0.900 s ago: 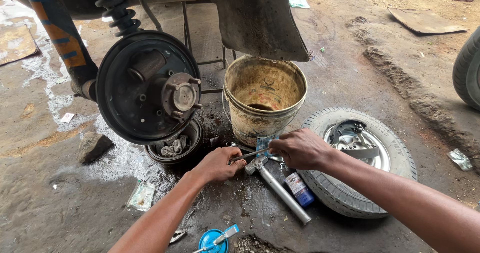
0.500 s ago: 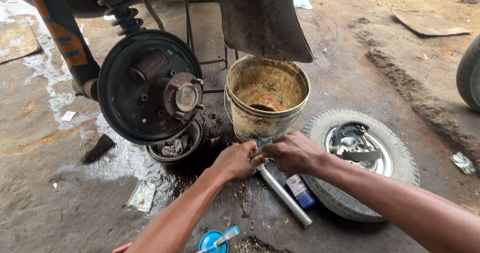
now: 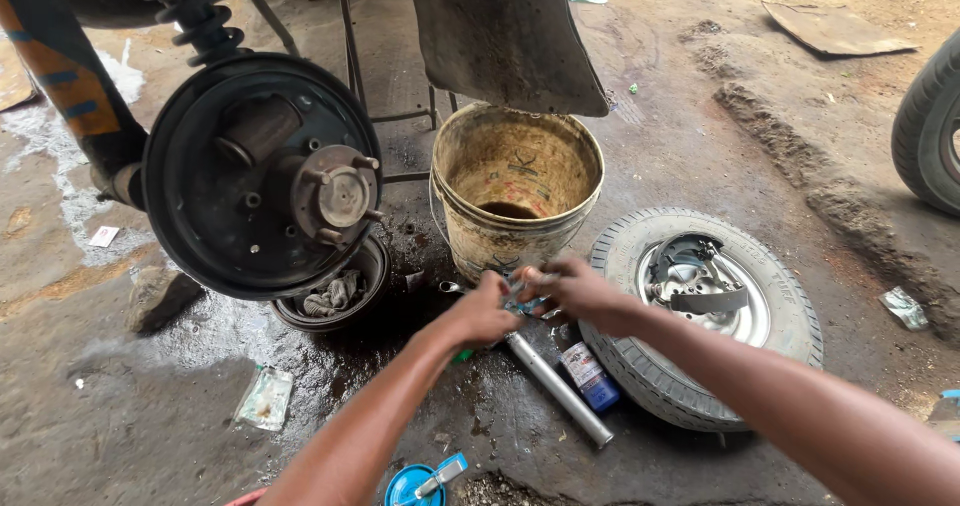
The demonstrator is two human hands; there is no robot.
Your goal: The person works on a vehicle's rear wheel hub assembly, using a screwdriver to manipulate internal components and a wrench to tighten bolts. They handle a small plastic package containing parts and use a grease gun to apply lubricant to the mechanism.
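Note:
My left hand (image 3: 482, 311) and my right hand (image 3: 574, 291) meet just in front of a dirty bucket (image 3: 515, 191), both pinching a small bluish packet (image 3: 520, 296) between them. Under my hands a silver metal tube (image 3: 560, 391) lies on the wet ground beside a small blue bottle (image 3: 590, 376). What the packet holds is hidden by my fingers.
A bare brake backing plate with wheel hub (image 3: 262, 174) hangs at the left, with a brake drum holding rags (image 3: 335, 291) below it. A wheel lying flat carries brake shoes (image 3: 700, 311) at the right. A blue lid with a small tool (image 3: 420, 484) lies near me. Another tyre (image 3: 930, 126) stands far right.
My two hands have closed in together and lifted slightly toward the bucket, now both gripping the small packet. The view has tilted a little; nothing else has moved.

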